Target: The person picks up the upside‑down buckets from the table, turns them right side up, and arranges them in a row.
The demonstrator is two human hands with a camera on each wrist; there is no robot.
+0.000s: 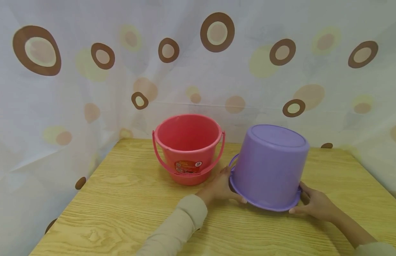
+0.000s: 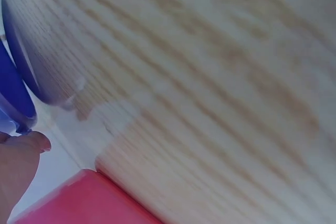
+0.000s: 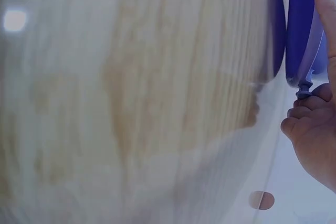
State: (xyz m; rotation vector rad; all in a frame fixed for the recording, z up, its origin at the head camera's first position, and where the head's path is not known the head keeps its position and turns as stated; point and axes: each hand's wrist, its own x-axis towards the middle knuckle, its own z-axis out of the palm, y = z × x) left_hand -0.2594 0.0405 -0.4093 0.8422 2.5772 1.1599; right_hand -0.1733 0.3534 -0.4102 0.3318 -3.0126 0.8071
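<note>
A purple bucket (image 1: 269, 167) is turned upside down and tilted, its base facing up, at the right of the table in the head view. My left hand (image 1: 221, 186) grips its rim on the left side, thumb along the near edge. On the opposite side my right hand (image 1: 321, 205) holds the rim, with the thumb in front and the fingers partly hidden behind. Part of the thin purple handle (image 1: 233, 160) shows beyond my left hand. The right wrist view has the rim of the purple bucket (image 3: 304, 40) between thumb and fingers.
A red bucket (image 1: 191, 153) stands upright left of the purple one, its handle hanging down in front over a label. Both are on a glossy wood-grain table (image 1: 121, 199). Behind hangs a white sheet (image 1: 185, 74) with brown and yellow circles, also along the sides.
</note>
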